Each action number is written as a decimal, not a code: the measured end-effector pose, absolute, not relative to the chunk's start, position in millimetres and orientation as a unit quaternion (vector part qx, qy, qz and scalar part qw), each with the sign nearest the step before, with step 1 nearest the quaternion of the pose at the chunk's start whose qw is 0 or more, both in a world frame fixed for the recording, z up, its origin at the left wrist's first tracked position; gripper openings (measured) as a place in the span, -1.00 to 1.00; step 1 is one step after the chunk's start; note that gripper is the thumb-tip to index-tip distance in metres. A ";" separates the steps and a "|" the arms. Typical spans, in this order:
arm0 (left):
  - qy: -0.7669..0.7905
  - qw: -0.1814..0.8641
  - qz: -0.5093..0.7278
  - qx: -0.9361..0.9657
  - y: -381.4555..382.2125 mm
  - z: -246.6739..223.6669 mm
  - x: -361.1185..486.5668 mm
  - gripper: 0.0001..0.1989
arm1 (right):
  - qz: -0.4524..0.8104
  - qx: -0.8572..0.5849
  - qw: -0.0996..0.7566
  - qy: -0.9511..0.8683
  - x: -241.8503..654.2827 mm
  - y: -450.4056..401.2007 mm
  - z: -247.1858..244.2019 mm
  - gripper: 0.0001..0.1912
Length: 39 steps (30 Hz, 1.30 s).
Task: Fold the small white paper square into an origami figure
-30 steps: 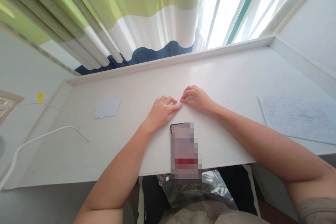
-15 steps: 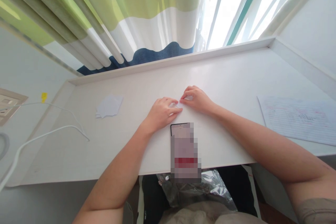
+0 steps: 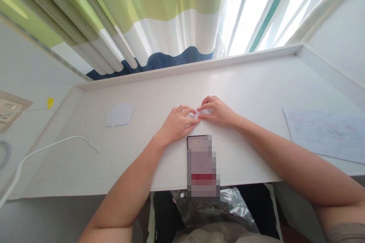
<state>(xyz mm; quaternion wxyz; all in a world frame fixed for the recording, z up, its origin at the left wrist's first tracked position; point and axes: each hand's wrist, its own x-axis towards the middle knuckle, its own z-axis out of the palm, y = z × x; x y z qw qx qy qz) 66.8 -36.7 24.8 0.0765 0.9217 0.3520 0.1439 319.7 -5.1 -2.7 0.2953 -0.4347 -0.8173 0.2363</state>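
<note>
A small piece of white paper [image 3: 194, 114] lies on the white desk between my two hands, mostly covered by the fingers. My left hand [image 3: 180, 122] grips its left side, with thumb and fingers at the paper's edges. From the right, my right hand [image 3: 215, 111] pinches the other side with thumb and index finger, its remaining fingers curled. Both sets of fingertips nearly meet over the paper. Just below them a phone [image 3: 198, 142] lies near the desk's front edge, most of its screen blurred out.
Several loose scraps of white paper [image 3: 120, 114] rest on the desk [image 3: 137, 163] to the left. A written lined sheet [image 3: 327, 133] lies at the right. White cables [image 3: 57, 143] cross the left side. Behind the raised back edge hangs a curtain [image 3: 168, 34]. Clear plastic [image 3: 230, 205] is below the front edge.
The right thumb has come down to meet the left thumb at the paper's lower edge, and the right fingers have opened slightly. The whole view has shifted a little.
</note>
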 end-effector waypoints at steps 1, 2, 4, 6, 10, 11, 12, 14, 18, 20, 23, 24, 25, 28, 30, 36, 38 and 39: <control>0.347 0.081 0.145 0.923 -36.5 24.8 67.0 -0.75 | 0.240 -0.439 0.298 -0.813 319.0 -4.9 -2.8 -0.82; 0.342 0.085 0.147 0.924 -36.4 24.7 67.4 -0.75 | 0.243 -0.444 0.299 -0.809 318.3 -4.5 -2.6 -0.82; 0.332 0.093 0.149 0.927 -36.2 24.5 68.3 -0.73 | 0.249 -0.458 0.302 -0.798 316.8 -3.6 -1.7 -0.80; 0.326 0.102 0.150 0.928 -36.4 24.3 69.2 -0.73 | 0.251 -0.474 0.304 -0.787 316.0 -2.9 -0.7 -0.75; 0.328 0.110 0.158 0.925 -37.6 24.2 70.4 -0.75 | 0.256 -0.478 0.307 -0.782 317.6 -2.3 0.5 -0.72; 0.327 0.112 0.161 0.924 -37.8 24.2 70.7 -0.76 | 0.262 -0.472 0.308 -0.784 318.6 -2.2 0.9 -0.72; 0.327 0.114 0.166 0.924 -38.1 24.0 70.9 -0.75 | 0.268 -0.466 0.308 -0.785 319.6 -2.2 1.4 -0.74; 0.324 0.116 0.171 0.923 -38.3 23.5 71.3 -0.75 | 0.283 -0.461 0.309 -0.782 321.5 -2.2 2.8 -0.80; 0.329 0.131 0.182 0.917 -37.8 21.2 71.1 -0.74 | 0.288 -0.468 0.303 -0.779 321.9 -4.2 6.8 -0.79; 0.331 0.147 0.187 0.913 -37.1 19.9 70.3 -0.73 | 0.280 -0.466 0.291 -0.787 320.7 -5.6 8.2 -0.73; 0.332 0.181 0.196 0.905 -36.0 19.3 69.0 -0.72 | 0.268 -0.464 0.280 -0.797 319.0 -6.8 7.9 -0.70; 0.334 0.196 0.200 0.900 -35.8 19.5 69.1 -0.73 | 0.263 -0.465 0.279 -0.798 318.8 -6.8 7.1 -0.71; 0.343 0.213 0.206 0.891 -35.8 20.0 69.6 -0.76 | 0.260 -0.466 0.277 -0.799 318.6 -6.6 6.2 -0.72; 0.401 0.257 0.242 0.845 -35.8 21.2 74.1 -0.87 | 0.251 -0.465 0.279 -0.802 318.6 -5.7 3.6 -0.83; 0.442 0.274 0.266 0.812 -35.2 20.7 78.5 -0.92 | 0.250 -0.462 0.281 -0.803 318.4 -5.4 3.1 -0.90; 0.468 0.294 0.286 0.783 -32.0 14.4 84.7 -0.92 | 0.243 -0.471 0.277 -0.802 315.2 -9.1 7.0 -0.85; 0.463 0.283 0.284 0.790 -31.0 12.7 84.2 -0.87 | 0.235 -0.476 0.274 -0.802 313.7 -10.7 7.7 -0.81; 0.460 0.276 0.281 0.796 -30.7 12.2 84.0 -0.85 | 0.232 -0.478 0.272 -0.802 313.1 -11.3 7.6 -0.80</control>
